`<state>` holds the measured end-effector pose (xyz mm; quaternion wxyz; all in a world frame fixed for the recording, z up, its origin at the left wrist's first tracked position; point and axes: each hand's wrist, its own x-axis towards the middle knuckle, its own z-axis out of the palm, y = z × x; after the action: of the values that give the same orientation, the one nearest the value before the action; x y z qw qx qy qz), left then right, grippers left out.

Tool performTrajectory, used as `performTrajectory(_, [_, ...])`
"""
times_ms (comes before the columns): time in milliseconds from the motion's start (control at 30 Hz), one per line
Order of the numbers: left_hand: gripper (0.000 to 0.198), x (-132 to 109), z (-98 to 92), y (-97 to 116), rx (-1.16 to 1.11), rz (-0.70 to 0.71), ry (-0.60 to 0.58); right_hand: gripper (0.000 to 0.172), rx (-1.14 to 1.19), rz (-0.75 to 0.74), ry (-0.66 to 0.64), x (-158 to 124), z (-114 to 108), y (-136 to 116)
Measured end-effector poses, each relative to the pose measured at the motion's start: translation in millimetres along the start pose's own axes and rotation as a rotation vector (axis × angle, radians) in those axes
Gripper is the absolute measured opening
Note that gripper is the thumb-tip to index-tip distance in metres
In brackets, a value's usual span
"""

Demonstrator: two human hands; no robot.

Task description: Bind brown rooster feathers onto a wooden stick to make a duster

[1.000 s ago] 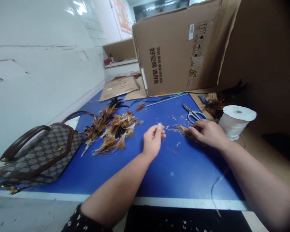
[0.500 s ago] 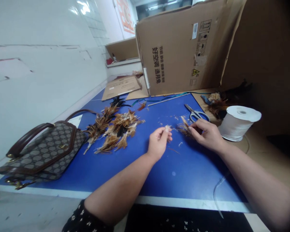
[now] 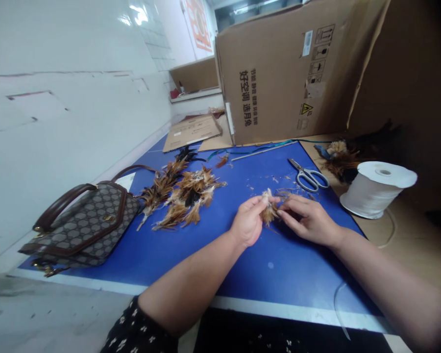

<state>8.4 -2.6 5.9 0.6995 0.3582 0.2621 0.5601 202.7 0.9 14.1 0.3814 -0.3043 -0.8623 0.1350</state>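
Note:
A small bunch of brown feathers is pinched at its pale top in my left hand. My right hand is beside it, thumb and fingertips closed at the bunch's right edge; what they grip there is too small to make out. Loose feathers and pale scraps lie on the blue table just behind my hands. Scissors with grey handles rest beyond my right hand. Left of my hands lie a pile of brown feathers and a longer brown and black feather strip.
A brown patterned handbag stands at the left edge. On the right is a large white spool, with dark feathers behind it. A big cardboard box closes off the back, and a thin stick lies before it.
My right hand has come in toward my left, and the two now meet at the feather bunch. The brown feathers now hang beneath my left fingers. The view has shifted slightly.

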Motion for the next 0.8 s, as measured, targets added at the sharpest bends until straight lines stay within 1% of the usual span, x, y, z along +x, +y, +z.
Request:
performTrajectory(67, [0.02, -0.9, 0.8, 3.5, -0.015, -0.019, -0.004, 0.007, 0.029, 0.003, -0.012, 0.0, -0.5, -0.7])
performTrajectory(133, [0.019, -1.3, -0.1, 6.3, -0.022, -0.035, -0.012, 0.01, 0.053, 0.041, 0.013, -0.2, -2.6, -1.4])
performTrajectory(233, [0.02, -1.6, -2.5, 8.6, -0.016, -0.07, -0.069, 0.012, 0.094, 0.184, 0.122, -0.1, -5.3, -2.8])
performTrajectory(300, [0.02, -2.3, -3.7, 8.9, -0.002, -0.098, -0.123, 0.02, 0.18, 0.29, 0.16, 0.4, -5.6, -4.0])
performTrajectory(367, [0.019, -3.2, -4.5, 8.4, 0.023, -0.116, -0.163, 0.028, 0.275, 0.35, 0.162, 1.3, -5.2, -5.6])
performTrajectory(433, [0.019, -3.7, -5.1, 7.4, 0.044, -0.125, -0.189, 0.026, 0.321, 0.361, 0.144, 2.4, -5.1, -7.6])
performTrajectory(533, [0.019, -3.3, -6.5, 5.9, 0.066, -0.13, -0.201, 0.024, 0.329, 0.375, 0.107, 3.6, -6.3, -10.5])
performTrajectory(600, [0.02, -2.2, -7.9, 4.8, 0.086, -0.133, -0.184, 0.024, 0.325, 0.393, 0.11, 3.9, -7.7, -11.4])
performTrajectory(667, [0.022, -0.7, -9.4, 3.2, 0.108, -0.141, -0.141, 0.024, 0.315, 0.413, 0.149, 3.7, -9.1, -11.1])
performTrajectory(733, [0.026, 1.2, -10.6, 0.8, 0.134, -0.147, -0.075, 0.025, 0.313, 0.435, 0.203, 3.3, -10.7, -9.5])
performTrajectory(800, [0.027, 3.4, -11.7, -2.2, 0.188, -0.11, 0.013, 0.026, 0.318, 0.446, 0.232, 2.7, -12.1, -7.3])
